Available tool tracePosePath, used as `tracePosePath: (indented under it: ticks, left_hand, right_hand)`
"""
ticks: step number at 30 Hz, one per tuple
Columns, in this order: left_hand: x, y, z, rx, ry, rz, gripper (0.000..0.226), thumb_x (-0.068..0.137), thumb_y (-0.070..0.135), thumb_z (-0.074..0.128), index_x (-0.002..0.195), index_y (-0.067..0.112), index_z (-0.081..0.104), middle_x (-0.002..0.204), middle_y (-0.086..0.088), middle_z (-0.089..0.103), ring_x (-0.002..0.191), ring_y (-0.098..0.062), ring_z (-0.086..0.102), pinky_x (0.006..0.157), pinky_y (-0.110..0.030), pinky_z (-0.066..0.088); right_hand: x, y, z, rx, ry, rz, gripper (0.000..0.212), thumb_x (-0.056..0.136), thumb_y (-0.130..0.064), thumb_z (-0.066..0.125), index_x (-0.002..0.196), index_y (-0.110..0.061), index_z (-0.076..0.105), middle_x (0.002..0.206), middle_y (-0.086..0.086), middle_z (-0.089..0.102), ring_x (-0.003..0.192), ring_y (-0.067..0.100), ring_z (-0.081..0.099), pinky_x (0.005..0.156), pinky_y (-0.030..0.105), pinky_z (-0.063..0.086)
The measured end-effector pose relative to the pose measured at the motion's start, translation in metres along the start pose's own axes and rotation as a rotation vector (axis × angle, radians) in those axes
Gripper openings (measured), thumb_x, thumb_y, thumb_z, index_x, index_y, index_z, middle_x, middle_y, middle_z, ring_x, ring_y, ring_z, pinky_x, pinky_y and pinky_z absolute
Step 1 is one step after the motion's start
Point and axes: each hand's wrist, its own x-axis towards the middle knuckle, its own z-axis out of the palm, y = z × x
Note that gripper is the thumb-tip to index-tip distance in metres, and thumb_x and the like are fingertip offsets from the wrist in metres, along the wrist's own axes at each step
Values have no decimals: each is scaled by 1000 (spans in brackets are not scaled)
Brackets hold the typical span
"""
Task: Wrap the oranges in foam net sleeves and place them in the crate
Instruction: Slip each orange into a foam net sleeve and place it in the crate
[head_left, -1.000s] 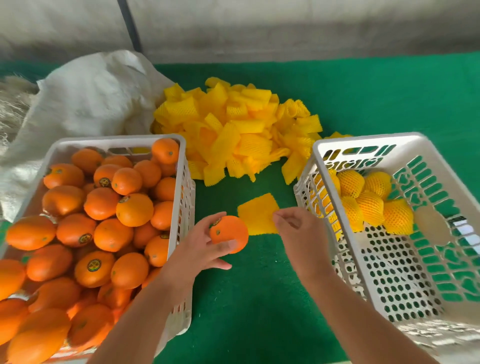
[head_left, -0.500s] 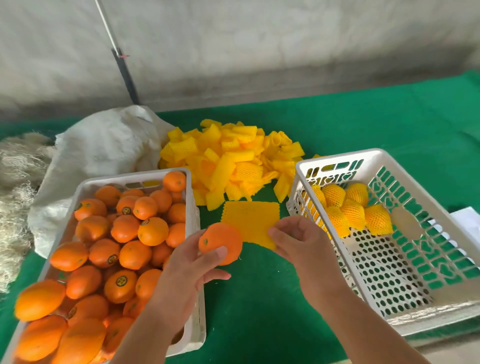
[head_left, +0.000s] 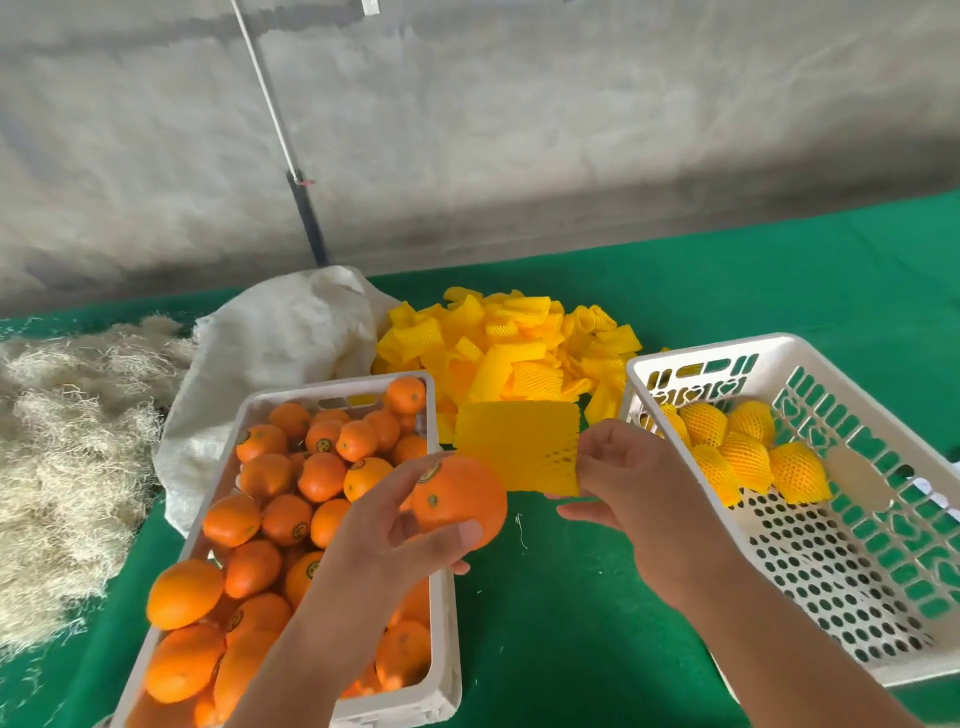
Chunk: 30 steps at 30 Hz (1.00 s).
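Note:
My left hand (head_left: 395, 525) grips a stickered orange (head_left: 460, 501) above the green table, beside the white crate of bare oranges (head_left: 439, 613). My right hand (head_left: 631, 486) pinches the right edge of a flat yellow foam net sleeve (head_left: 517, 444), held just behind and right of the orange. The white perforated crate (head_left: 857, 639) at the right holds several oranges wrapped in yellow sleeves (head_left: 748, 454) at its far end. A heap of loose yellow sleeves (head_left: 514, 343) lies behind the two crates.
A white woven sack (head_left: 280, 353) is crumpled behind the left crate. Pale straw-like fibre (head_left: 67, 441) is piled at the far left. The green table cloth (head_left: 561, 623) shows between the crates. A grey tarp wall with a thin pole (head_left: 306, 208) stands behind.
The view tilted upward, showing more of the wall. Both hands rose off the table; the sleeve in my right hand now hangs close to the orange in my left hand.

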Motion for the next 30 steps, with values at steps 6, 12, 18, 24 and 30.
tracePosePath:
  ticks: [6,12,18,24,30]
  left_hand:
    - [-11,18,-9,26,-30,22,67,73,52,88,135,35,68,120,-2,76,99,-20,74,79,-31,60]
    - [-23,31,-16,42,-42,61,70,72,58,90,134,32,69,121,-5,76,104,-23,74,81,-37,60]
    - [-33,35,-25,39,-64,108,66,75,43,90,136,35,67,112,-4,76,90,-18,74,78,-34,60]
    - [-45,34,-32,-132,-85,166,61,76,43,91,130,22,72,107,-8,73,87,-20,69,73,-32,58]
    - [-54,25,-40,-450,-222,146,62,86,40,83,135,5,65,106,-33,65,88,-28,70,73,-35,57]
  right_hand:
    - [-15,-20,10,-400,81,-383,9,83,-17,89,79,-21,82,68,-4,72,46,11,52,45,29,42]
    - [-32,-37,20,-317,-145,-442,14,82,-7,79,90,-18,83,94,-2,74,75,12,67,64,34,55]
    - [-31,-36,26,-523,-325,-328,15,99,-12,68,91,-17,79,81,13,74,75,29,70,63,31,54]
    - [-26,-31,26,-667,-149,-236,45,91,10,61,58,-11,39,45,-9,28,33,6,29,39,17,21]
    - [-28,-28,34,-681,-109,-322,53,95,3,67,54,-15,39,49,-7,29,47,9,29,46,17,23]
